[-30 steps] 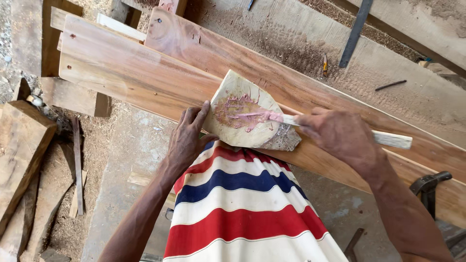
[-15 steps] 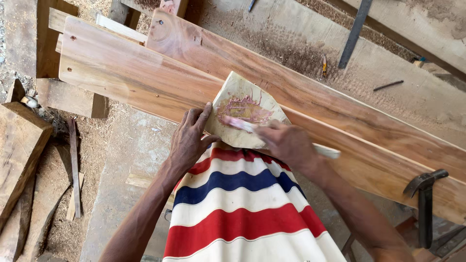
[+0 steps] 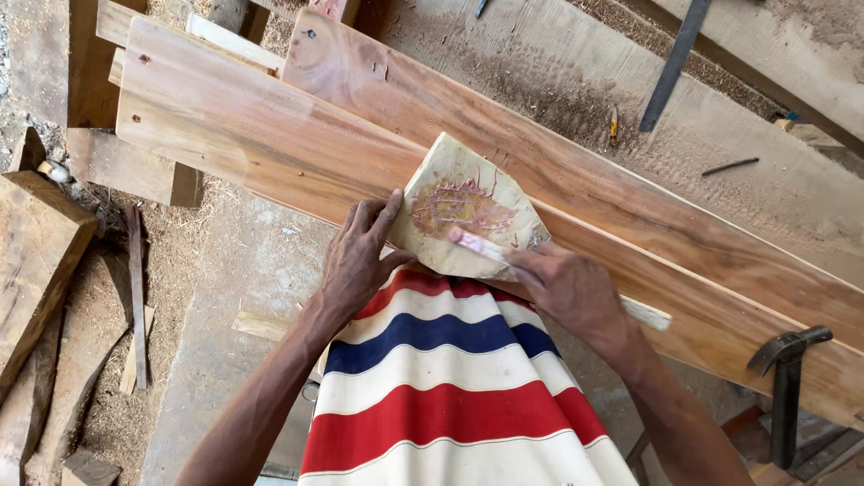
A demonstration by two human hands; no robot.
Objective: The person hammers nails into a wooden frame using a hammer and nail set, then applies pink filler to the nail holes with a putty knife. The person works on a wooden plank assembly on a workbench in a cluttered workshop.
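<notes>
My left hand point(image 3: 358, 255) holds the near left edge of a pale, roughly triangular board point(image 3: 463, 202) that rests on long reddish wooden planks point(image 3: 270, 135). A patch of pinkish-red paste point(image 3: 461, 205) is smeared across the board's middle. My right hand point(image 3: 569, 290) grips a flat wooden stick point(image 3: 650, 312), and its paste-covered tip point(image 3: 461, 238) touches the lower edge of the smear. A red, white and blue striped cloth point(image 3: 441, 387) lies over my lap right below the board.
A dark metal clamp point(image 3: 787, 369) grips the planks at the lower right. A metal bar point(image 3: 670, 67), a small pencil-like stick point(image 3: 614, 126) and a nail point(image 3: 729, 166) lie on the sawdust-covered bench beyond. Timber offcuts point(image 3: 36, 252) lie on the ground at left.
My right hand has slid left along the stick toward the board, and the stick's tip now works the paste lower on the board. My left hand kept its hold.
</notes>
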